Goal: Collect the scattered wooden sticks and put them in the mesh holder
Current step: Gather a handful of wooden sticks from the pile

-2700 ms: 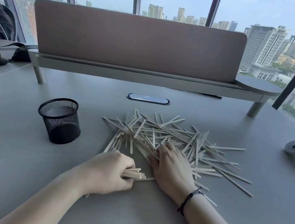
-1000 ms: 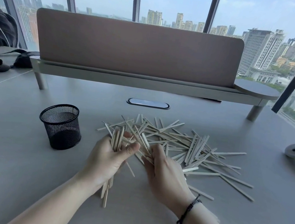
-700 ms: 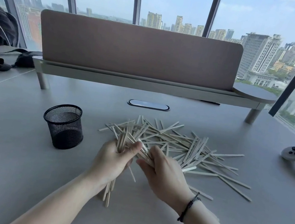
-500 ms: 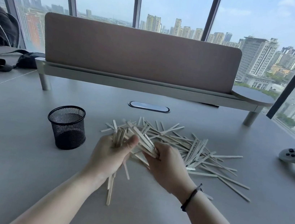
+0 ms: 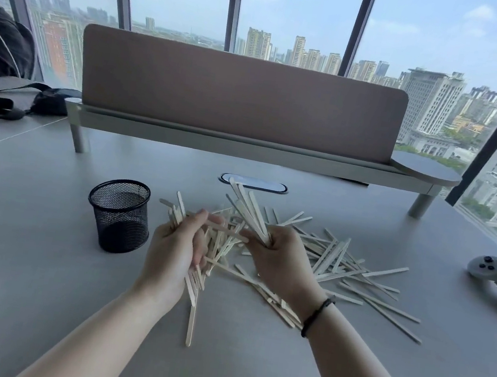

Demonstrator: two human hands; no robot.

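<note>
Both hands are up off the worktop (image 5: pixel 22 268) now, where moments ago they were pressed down into the pile, and each has lifted a bunch of sticks. The left hand (image 5: pixel 176 250), at centre frame, curls around a loose bunch (image 5: pixel 196 280) that runs down through the fist, one stick hanging low beneath it. The right hand (image 5: pixel 276 256), just beside it, grips a second bunch (image 5: pixel 246 208) fanning up and to the left above its knuckles. A black band (image 5: pixel 315 314) circles that wrist. The remaining sticks (image 5: pixel 356 274) lie scattered right of centre on the worktop. The mesh holder (image 5: pixel 119 215) stands upright left of the hands, near them but apart. A grey controller (image 5: pixel 496 277) rests at the right edge.
</note>
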